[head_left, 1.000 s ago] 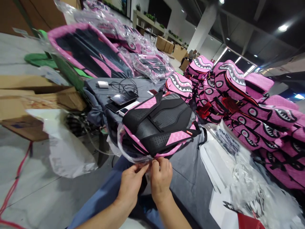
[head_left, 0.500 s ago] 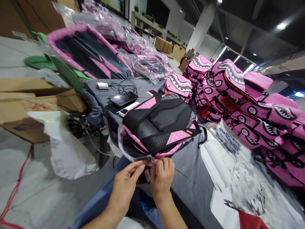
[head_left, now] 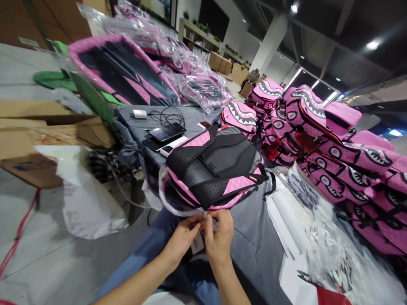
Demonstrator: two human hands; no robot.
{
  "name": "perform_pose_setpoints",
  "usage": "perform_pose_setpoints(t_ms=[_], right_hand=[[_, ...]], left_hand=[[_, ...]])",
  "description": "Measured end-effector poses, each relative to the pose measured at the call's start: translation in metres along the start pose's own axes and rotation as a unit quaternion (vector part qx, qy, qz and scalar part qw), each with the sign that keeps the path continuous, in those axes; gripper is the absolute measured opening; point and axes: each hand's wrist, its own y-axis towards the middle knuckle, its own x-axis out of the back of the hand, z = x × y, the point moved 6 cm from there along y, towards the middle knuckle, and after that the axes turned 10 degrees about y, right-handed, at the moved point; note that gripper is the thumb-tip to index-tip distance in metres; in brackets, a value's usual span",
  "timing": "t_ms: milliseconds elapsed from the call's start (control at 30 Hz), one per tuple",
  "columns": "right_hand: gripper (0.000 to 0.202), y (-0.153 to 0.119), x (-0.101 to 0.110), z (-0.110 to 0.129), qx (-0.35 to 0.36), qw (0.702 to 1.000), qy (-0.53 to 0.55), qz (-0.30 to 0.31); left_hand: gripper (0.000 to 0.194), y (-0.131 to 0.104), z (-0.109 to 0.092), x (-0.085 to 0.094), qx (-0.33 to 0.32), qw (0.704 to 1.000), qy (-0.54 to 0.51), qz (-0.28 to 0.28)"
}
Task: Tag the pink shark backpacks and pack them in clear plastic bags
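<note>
A pink and black backpack (head_left: 222, 163) lies on the grey cloth-covered table, its padded back and shoulder straps facing up. From its near edge a whitish plastic-wrapped strip (head_left: 165, 199) curves round in a loop. At the end of that strip my right hand (head_left: 219, 233) is closed in a pinch, thumb against fingers. My left hand (head_left: 186, 233) is pinched right beside it, fingertips almost touching the right ones; what lies between its fingers is hidden. Just beneath the hands hangs a pale tag (head_left: 197, 243).
Pink shark-face backpacks (head_left: 318, 123) are piled at the right, plastic-wrapped ones (head_left: 127, 72) at the back left. A phone (head_left: 167, 132) and charger (head_left: 140, 114) lie beyond the bag. Plastic bags (head_left: 337, 245) and cutters (head_left: 304, 277) lie right; an open carton (head_left: 41, 173) stands left.
My left hand has moved right and closer to my right hand, its fingers now bunched together. The backpack stays in place; the view has shifted slightly.
</note>
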Motion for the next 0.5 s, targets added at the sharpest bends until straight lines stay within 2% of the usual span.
perform_pose_setpoints(t_ms=[200,400,500], right_hand=[[0.02,-0.001,0.002,-0.013,-0.091,0.993,0.077,0.02],[0.017,0.0,0.0,-0.023,-0.118,0.987,0.107,0.02],[0.016,-0.005,0.018,-0.027,-0.13,0.984,0.123,-0.001]], left_hand=[[0.024,0.003,0.017,-0.004,0.056,0.995,-0.071,0.033],[0.044,0.002,0.02,-0.012,0.072,0.994,-0.073,0.036],[0.049,0.0,0.017,-0.012,0.069,0.996,-0.038,0.039]])
